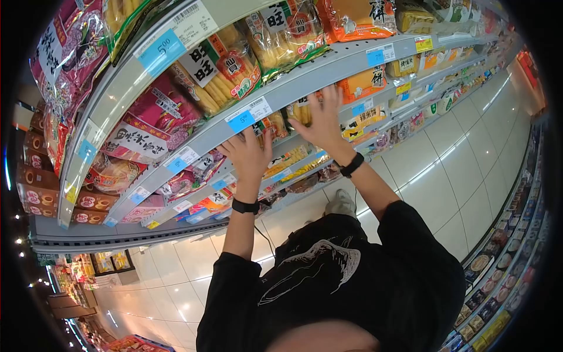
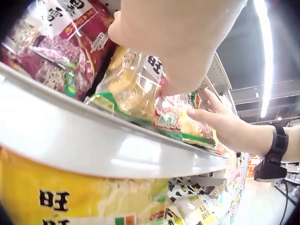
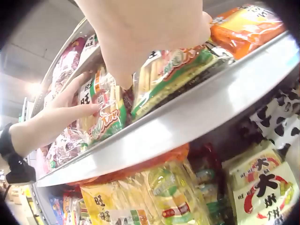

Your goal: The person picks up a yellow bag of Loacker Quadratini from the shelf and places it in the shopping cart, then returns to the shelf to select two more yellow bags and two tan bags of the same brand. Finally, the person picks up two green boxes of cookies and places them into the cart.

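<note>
My left hand [image 1: 249,158] rests against a clear bag of rice crackers [image 2: 133,91] with green trim on a middle shelf. Its thumb and fingers are spread in the right wrist view. Farther right along that shelf, my right hand [image 1: 325,123] reaches over a similar rice cracker bag [image 3: 176,70], fingers extended at its top. Both bags stand behind the shelf's front edge [image 1: 234,123]. In each wrist view the near hand covers part of its own bag and its fingertips are hidden.
Purple cracker bags [image 2: 61,47] stand to the left and an orange bag [image 3: 246,28] to the right. Yellow packs [image 3: 136,192] fill the shelf below. Price tags [image 1: 249,115] line the shelf edges. Tiled floor [image 1: 440,158] and another stocked shelf [image 1: 498,246] lie to the right.
</note>
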{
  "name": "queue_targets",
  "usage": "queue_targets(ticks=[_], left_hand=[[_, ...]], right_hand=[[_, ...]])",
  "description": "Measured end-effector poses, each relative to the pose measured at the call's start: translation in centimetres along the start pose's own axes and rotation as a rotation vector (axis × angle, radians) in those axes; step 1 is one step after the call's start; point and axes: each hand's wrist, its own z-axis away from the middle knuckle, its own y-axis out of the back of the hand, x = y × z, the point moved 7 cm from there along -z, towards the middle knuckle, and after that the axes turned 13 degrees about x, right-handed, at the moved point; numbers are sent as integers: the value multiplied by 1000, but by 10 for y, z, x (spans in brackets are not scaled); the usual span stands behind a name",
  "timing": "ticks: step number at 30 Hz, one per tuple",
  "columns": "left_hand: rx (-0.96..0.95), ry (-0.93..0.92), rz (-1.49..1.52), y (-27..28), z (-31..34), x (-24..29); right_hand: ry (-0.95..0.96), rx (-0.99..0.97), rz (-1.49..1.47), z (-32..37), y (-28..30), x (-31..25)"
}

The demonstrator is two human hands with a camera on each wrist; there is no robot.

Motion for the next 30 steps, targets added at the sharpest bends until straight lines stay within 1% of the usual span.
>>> queue_targets(ticks=[2,3,4,5,6,7,8,10,13,15,17,18,19,20,21,23,24,27,28,29,30], left_hand=[[21,10,-25,-2,17,5],[38,20,-49,-3,26,8],[50,34,35,-3,34,12],[49,34,31,-3,43,19],[10,-8,89,-5,51,31],[-30,-47,145,-6,56,42],[-30,-40,134,-7,57,48],[-84,31,195,-14,57,55],[-115,93,149,-24,47,55],[-96,107,113,-30,43,57],[-71,125,60,-34,43,56],[-93,132,47,-38,47,56],[-117,142,32,-40,50,56],[-144,135,2,-39,50,57],[-138,171,-38,-37,52,56],[-109,189,-30,-30,56,61],[-66,201,-41,-24,57,63],[-69,380,-81,-6,76,61],[-53,416,-94,6,78,63],[-43,448,-130,18,82,63],[-87,495,-84,26,88,63]], right_hand=[[-226,7,38,9,11,20],[-227,10,35,12,10,26],[-198,-11,-6,15,6,29],[-168,-32,-48,18,2,32],[-167,-32,-55,18,-2,38],[-147,-38,-122,17,-6,42],[-125,-44,-190,17,-10,45],[-129,-85,-218,19,-15,51],[-127,-149,-236,20,-17,56],[-108,-180,-251,19,-15,54],[-95,-139,-220,19,-8,55],[-116,-158,-254,23,-7,57],[-95,-173,-296,29,-7,57],[-45,-122,-334,33,-3,57],[5,-71,-375,37,2,55],[45,-103,-450,44,8,49],[62,-117,-476,46,10,47],[88,-198,-614,61,13,37],[68,-221,-687,65,14,31],[88,-241,-727,70,17,25],[106,-306,-758,77,17,18]])
